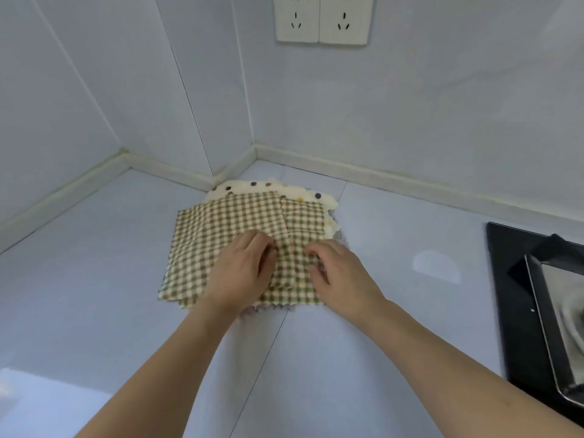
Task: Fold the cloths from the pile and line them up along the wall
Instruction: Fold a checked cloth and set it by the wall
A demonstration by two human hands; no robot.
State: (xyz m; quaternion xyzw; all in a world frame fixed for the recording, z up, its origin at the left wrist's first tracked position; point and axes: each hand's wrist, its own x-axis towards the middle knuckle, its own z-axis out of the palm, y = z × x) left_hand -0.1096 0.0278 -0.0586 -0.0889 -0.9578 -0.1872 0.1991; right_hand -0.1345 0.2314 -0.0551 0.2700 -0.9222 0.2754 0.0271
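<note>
Pile of cloths (252, 241) on a pale countertop (94, 279), just in front of the wall corner (252, 147). Lower layers largely hidden: of the cream polka-dot cloth (252, 186) only a scalloped strip visible on the side of the pile toward the corner and down its right edge; beneath it, a greyish fringe (339, 240) barely showing at the pile's right and near edges, too little exposed to tell its pattern or whether one cloth or more. Uppermost, checked cloths (221, 235) in olive-green and cream gingham with pinked edges; two visible, overlapping, the right one (303, 216) partly under the left, the exact number in the stack not discernible. Left hand (240, 273) resting on the near middle of the pile, fingers bent and pressed to the gingham, apparently gathering a fold, though a firm pinch cannot be confirmed. Right hand (338, 273) just beside it on the pile's right part, fingertips curled onto the cloth, grasp likewise uncertain. Both forearms bare, cut off at the lower frame edge. Right of the pile and well apart, a black cooktop (502, 279) bearing a metal tray (543, 327), both cut by the frame edge, the tray's contents blurred. On the wall above the corner, two white sockets (322, 23), tops cropped. Count: two hands, two gingham cloths seen, one dotted cloth, two sockets, one tray.
</note>
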